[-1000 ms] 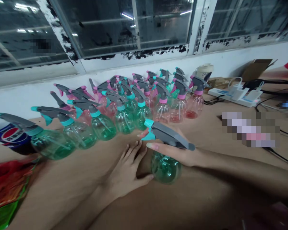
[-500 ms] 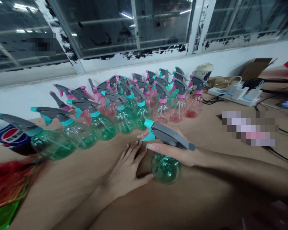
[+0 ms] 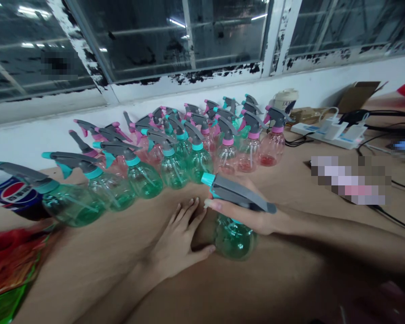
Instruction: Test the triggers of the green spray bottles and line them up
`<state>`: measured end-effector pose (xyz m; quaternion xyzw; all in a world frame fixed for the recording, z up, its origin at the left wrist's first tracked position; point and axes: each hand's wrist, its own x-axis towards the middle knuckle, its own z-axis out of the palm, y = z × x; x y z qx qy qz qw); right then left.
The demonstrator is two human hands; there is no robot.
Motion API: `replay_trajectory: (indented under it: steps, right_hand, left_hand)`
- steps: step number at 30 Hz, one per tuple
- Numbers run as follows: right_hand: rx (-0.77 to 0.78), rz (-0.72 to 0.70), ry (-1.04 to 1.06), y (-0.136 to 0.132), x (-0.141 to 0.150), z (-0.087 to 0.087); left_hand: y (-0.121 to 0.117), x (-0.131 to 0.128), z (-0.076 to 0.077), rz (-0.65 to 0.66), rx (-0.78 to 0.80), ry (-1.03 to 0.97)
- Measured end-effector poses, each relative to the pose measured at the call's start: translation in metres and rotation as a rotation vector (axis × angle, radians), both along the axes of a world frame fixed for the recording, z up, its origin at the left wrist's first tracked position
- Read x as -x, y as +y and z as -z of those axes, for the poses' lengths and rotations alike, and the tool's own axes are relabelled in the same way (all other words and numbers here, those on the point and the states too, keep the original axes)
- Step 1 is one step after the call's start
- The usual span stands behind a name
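Under right hand (image 3: 253,215), green spray bottle (image 3: 235,238)

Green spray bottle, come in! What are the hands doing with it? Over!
Right hand gripping green spray bottle at its neck. Left hand flat on table, thumb touching it. Bottle rows crowd behind.

Power strip (image 3: 324,134), paper cup (image 3: 285,100)

Windows (image 3: 148,40) run across the top of the frame w/ dark glass, ceiling lights reflected in it. White frames (image 3: 273,36) badly peeled, black patches along the bottom rail. Below them a plain white wall (image 3: 324,85) spans left to right. Brown counter (image 3: 290,288) fills the lower half; dim light, shadow at lower right.
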<state>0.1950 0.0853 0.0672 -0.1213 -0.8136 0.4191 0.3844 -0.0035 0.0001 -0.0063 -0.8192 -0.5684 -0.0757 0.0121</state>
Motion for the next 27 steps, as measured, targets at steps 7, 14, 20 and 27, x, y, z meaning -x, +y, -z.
replay_trajectory:
  steps: [7,14,20,27]
  right_hand:
    - [0.152,-0.087,0.036,-0.001,0.001,0.005]
    - [-0.007,0.004,0.021,-0.002,0.002,0.01]
    - [-0.121,0.208,-0.16,-0.011,-0.017,0.018]
    - [-0.149,0.283,-0.274,-0.004,-0.055,0.014]
  left_hand:
    - [0.0,-0.002,-0.004,-0.006,0.01,-0.015]
    - [0.0,0.001,-0.003,0.013,-0.028,-0.022]
    - [0.005,0.007,0.007,0.03,-0.032,0.015]
    - [0.003,0.007,0.012,-0.051,-0.12,-0.123]
